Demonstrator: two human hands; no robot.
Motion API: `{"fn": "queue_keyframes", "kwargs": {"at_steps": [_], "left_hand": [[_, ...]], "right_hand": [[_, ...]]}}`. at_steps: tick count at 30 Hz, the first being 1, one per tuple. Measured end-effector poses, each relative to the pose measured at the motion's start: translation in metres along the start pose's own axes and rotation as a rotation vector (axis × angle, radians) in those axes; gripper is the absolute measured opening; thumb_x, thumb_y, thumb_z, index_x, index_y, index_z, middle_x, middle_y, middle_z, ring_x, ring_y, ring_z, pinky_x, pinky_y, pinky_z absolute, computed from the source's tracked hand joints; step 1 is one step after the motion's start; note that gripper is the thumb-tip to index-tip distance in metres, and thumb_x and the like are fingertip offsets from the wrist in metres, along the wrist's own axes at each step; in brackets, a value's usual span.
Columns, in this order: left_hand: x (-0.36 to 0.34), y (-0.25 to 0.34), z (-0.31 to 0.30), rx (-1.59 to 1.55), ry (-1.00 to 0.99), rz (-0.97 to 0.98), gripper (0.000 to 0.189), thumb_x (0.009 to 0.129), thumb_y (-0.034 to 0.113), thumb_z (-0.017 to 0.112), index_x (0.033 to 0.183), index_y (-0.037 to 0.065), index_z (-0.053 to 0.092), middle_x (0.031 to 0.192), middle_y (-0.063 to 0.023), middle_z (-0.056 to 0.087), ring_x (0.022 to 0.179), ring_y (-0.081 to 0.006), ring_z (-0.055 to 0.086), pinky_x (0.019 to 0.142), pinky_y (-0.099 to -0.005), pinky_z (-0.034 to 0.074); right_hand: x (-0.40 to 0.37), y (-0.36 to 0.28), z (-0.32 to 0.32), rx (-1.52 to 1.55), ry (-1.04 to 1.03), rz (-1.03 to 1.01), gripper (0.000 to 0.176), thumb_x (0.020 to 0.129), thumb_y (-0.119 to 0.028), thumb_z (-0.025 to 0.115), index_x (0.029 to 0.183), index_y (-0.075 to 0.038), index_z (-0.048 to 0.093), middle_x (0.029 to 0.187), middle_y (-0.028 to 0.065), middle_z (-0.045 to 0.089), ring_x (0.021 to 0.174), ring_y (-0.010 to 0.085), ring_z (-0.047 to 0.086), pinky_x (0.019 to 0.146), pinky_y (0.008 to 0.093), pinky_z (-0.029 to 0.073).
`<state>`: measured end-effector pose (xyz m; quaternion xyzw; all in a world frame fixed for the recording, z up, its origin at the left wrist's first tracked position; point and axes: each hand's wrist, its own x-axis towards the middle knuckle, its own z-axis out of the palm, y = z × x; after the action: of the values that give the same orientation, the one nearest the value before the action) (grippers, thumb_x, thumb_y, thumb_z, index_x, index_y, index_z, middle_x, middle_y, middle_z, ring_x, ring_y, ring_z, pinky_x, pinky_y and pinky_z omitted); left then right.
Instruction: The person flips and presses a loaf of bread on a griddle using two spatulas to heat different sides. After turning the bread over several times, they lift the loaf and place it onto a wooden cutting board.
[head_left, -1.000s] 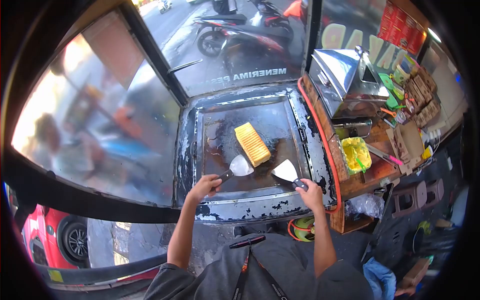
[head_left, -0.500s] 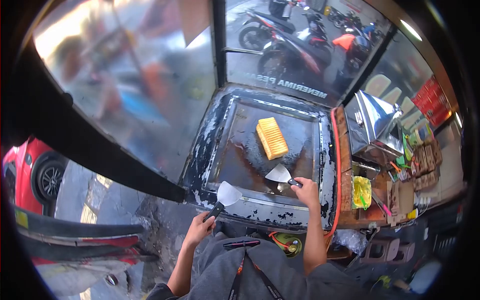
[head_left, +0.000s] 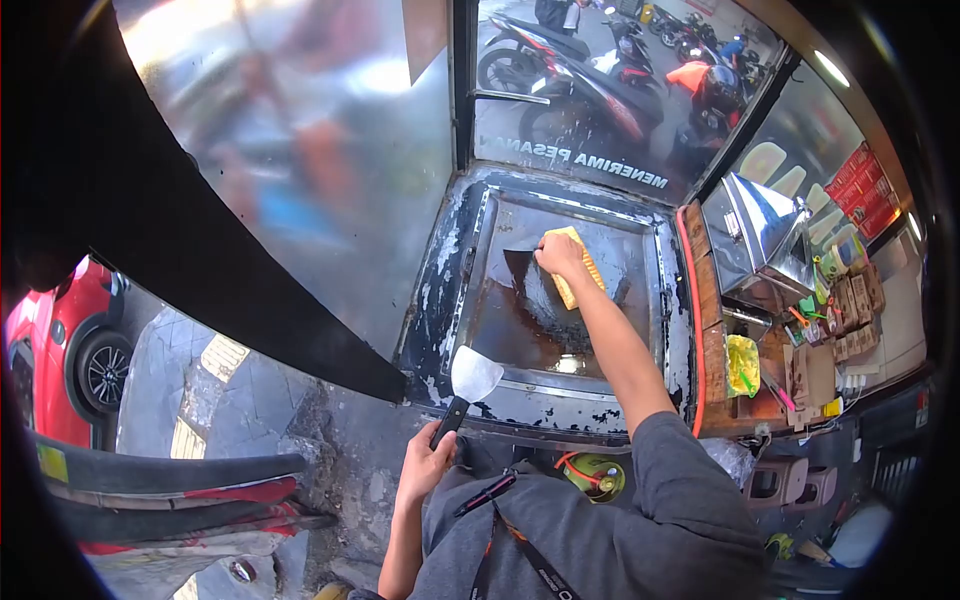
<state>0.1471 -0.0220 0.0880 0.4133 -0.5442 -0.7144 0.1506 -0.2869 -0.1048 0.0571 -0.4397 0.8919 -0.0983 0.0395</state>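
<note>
My left hand [head_left: 430, 460] is closed round the black handle of a metal scraper [head_left: 477, 375], its wide blade pointing up by the griddle's front edge. My right hand [head_left: 561, 254] is a fist above the toasted bread block [head_left: 590, 262], which has ridged, golden sides and is partly covered by that hand. A dark triangular blade [head_left: 518, 268] juts out left of the fist and looks like the second scraper, turned so it reflects the griddle. The bread lies on the flat griddle [head_left: 500, 320], whose surface is dark and oily.
An orange hose [head_left: 692, 330] runs down the griddle's right side. Beyond it, a wooden counter [head_left: 712, 290] carries a shiny metal box [head_left: 755, 235], a yellow tub [head_left: 742, 365] and brown packets [head_left: 858, 310]. Glass panes enclose the back and left. A green gas cylinder [head_left: 598, 478] stands below.
My right hand has moved from the griddle's front right up and over the bread, and its scraper has turned leftward. The left hand still holds its scraper. The view has shifted slightly.
</note>
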Motion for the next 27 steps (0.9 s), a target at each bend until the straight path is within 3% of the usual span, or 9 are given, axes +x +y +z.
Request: {"fn": "queue_keyframes", "kwargs": {"at_steps": [6,10,11,14,17,22,27], "left_hand": [[-0.009,-0.007,-0.027,-0.05,0.02,-0.04,0.025,0.093,0.017,0.057,0.108,-0.003,0.056,0.067,0.0017,0.051,0.054,-0.0033,0.044,0.046,-0.0184,0.033],[-0.005,-0.003,-0.034,0.004,-0.006,-0.07,0.023,0.092,0.017,0.057,0.104,-0.004,0.057,0.066,0.0016,0.051,0.054,-0.0034,0.043,0.046,-0.0193,0.033],[-0.002,-0.003,-0.037,0.023,-0.032,-0.067,0.024,0.092,0.018,0.057,0.103,-0.003,0.058,0.066,0.0014,0.052,0.054,-0.0038,0.044,0.047,-0.0201,0.034],[0.01,0.0,-0.038,0.092,-0.103,-0.047,0.025,0.091,0.02,0.058,0.101,-0.003,0.06,0.065,0.0011,0.053,0.055,-0.0047,0.046,0.048,-0.022,0.036],[0.022,0.008,-0.034,0.148,-0.14,-0.032,0.025,0.091,0.021,0.059,0.099,-0.003,0.06,0.065,0.0011,0.053,0.055,-0.0049,0.046,0.049,-0.0226,0.036],[0.05,0.006,-0.023,0.147,-0.223,-0.044,0.023,0.091,0.02,0.058,0.097,-0.002,0.06,0.064,0.0019,0.052,0.053,-0.0042,0.044,0.046,-0.0222,0.033],[0.06,0.008,-0.016,-0.007,-0.247,-0.115,0.018,0.092,0.019,0.057,0.094,0.001,0.057,0.064,0.0018,0.048,0.05,-0.0035,0.039,0.043,-0.0201,0.029]], "right_hand": [[-0.06,-0.004,-0.05,-0.308,-0.322,0.04,0.035,0.065,-0.028,0.068,0.087,-0.001,0.071,0.093,0.0187,0.069,0.089,0.0312,0.067,0.078,0.0406,0.053],[-0.142,0.023,-0.059,-0.274,-0.334,0.094,0.026,0.066,-0.026,0.065,0.087,-0.013,0.074,0.09,0.0168,0.069,0.086,0.0315,0.067,0.078,0.0402,0.053],[-0.164,0.03,-0.059,-0.223,-0.285,0.14,0.022,0.069,-0.025,0.064,0.087,-0.018,0.075,0.088,0.0152,0.069,0.084,0.0317,0.067,0.078,0.0407,0.053],[-0.227,0.032,-0.067,-0.096,-0.184,0.259,0.022,0.073,-0.027,0.063,0.09,-0.017,0.074,0.088,0.0139,0.069,0.082,0.0332,0.067,0.078,0.0427,0.052],[-0.274,0.018,-0.063,-0.054,-0.099,0.373,0.02,0.075,-0.026,0.063,0.087,-0.012,0.071,0.08,0.0185,0.068,0.078,0.0373,0.065,0.074,0.046,0.052],[-0.262,0.026,-0.009,-0.013,0.029,0.501,0.028,0.082,-0.029,0.063,0.105,-0.013,0.062,0.084,0.0185,0.067,0.081,0.0399,0.064,0.072,0.0492,0.05],[-0.268,0.025,-0.037,-0.063,-0.029,0.539,0.028,0.08,-0.027,0.065,0.102,-0.011,0.063,0.083,0.0183,0.068,0.081,0.0377,0.066,0.072,0.0474,0.05]]}}
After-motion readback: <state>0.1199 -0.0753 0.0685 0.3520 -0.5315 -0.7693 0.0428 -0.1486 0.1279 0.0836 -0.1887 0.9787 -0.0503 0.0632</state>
